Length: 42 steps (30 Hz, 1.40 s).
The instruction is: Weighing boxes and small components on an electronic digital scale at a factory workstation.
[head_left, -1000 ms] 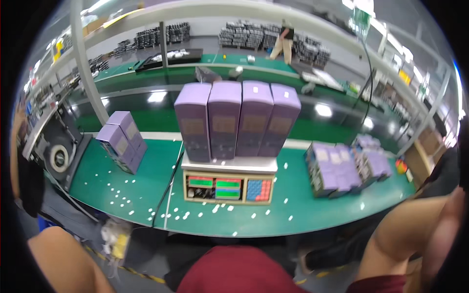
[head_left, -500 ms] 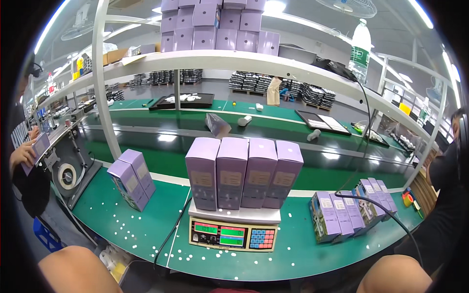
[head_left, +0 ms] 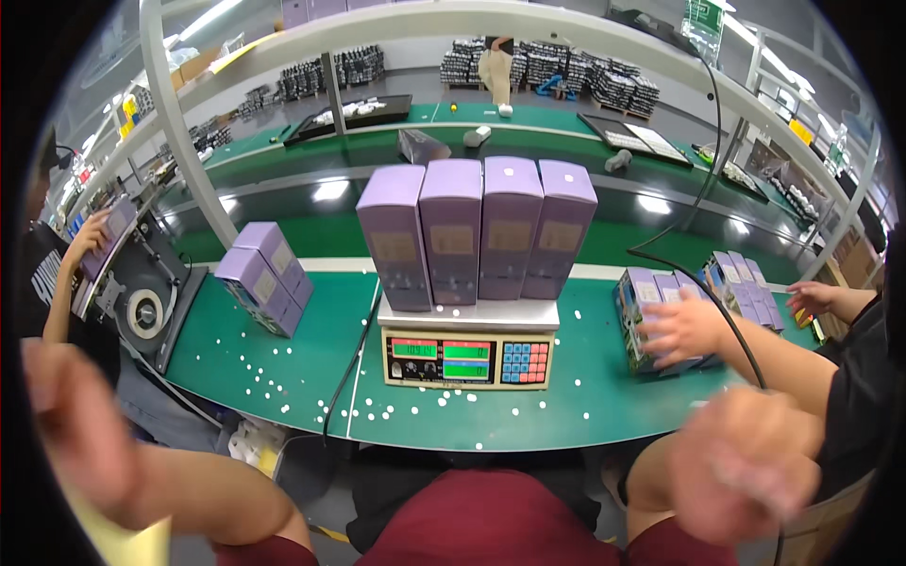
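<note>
My left hand (head_left: 85, 439) is raised at the lower left, in front of the table edge. It is smeared by motion, so its fingers cannot be read. A blurred pale yellow sheet (head_left: 127, 545) shows below it; whether I hold it is unclear. Off the front right table edge, my right hand (head_left: 750, 462) hangs raised and blurred with fingers curled; anything inside is hidden. Neither hand touches the purple boxes. Several tall purple boxes (head_left: 451, 231) stand upright in a row on the scale (head_left: 467, 358), whose green displays are lit.
Two purple boxes (head_left: 269, 278) stand left of the scale. At right, a co-worker's hand (head_left: 684, 330) touches purple boxes (head_left: 640, 283). A black cable (head_left: 746, 349) arches there. White dots (head_left: 415, 410) dot the green table. Another person's hand (head_left: 92, 234) holds a box at far left.
My view has tilted down, and both my hands have come into sight. The right co-worker's hands have reached in to the boxes. The boxes on the scale stay in place.
</note>
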Motion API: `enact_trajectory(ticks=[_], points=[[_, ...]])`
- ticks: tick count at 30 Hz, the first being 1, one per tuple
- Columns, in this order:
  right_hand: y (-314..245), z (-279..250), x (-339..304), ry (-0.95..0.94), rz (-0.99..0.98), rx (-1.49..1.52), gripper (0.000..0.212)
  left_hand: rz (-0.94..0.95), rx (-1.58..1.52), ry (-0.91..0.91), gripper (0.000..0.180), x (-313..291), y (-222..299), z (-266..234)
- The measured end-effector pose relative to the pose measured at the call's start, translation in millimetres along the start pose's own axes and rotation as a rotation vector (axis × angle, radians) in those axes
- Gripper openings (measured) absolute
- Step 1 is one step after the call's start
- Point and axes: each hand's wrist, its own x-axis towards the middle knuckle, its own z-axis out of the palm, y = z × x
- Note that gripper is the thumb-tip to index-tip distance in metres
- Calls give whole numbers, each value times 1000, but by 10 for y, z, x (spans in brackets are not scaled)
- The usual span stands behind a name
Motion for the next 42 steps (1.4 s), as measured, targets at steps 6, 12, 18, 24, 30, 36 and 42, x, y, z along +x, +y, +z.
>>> enact_trajectory(ticks=[6,12,18,24,30,36,42], points=[[490,-25,-546,-412,392,-154,15,-555,1022,438,13,-1310,-1447,-415],[800,532,-271,-888,379,-241,12,-679,1162,-220,14,-1392,-1764,-434],[1046,995,-285,-1178,235,-330,11,-669,1230,-402,16,-1290,-1856,-486],[1156,1107,-325,-1292,210,-393,10,-658,1302,-508,18,-1286,-1908,-517],[1199,1168,-288,-1342,265,-372,7,-679,1298,-472,11,-1286,-1916,-531],[1311,1105,-304,-1286,287,-316,7,-763,1147,-282,14,-1319,-1974,-578],[1360,930,198,-984,17,-547,8,-705,1149,-306,10,-1373,-1985,-611]])
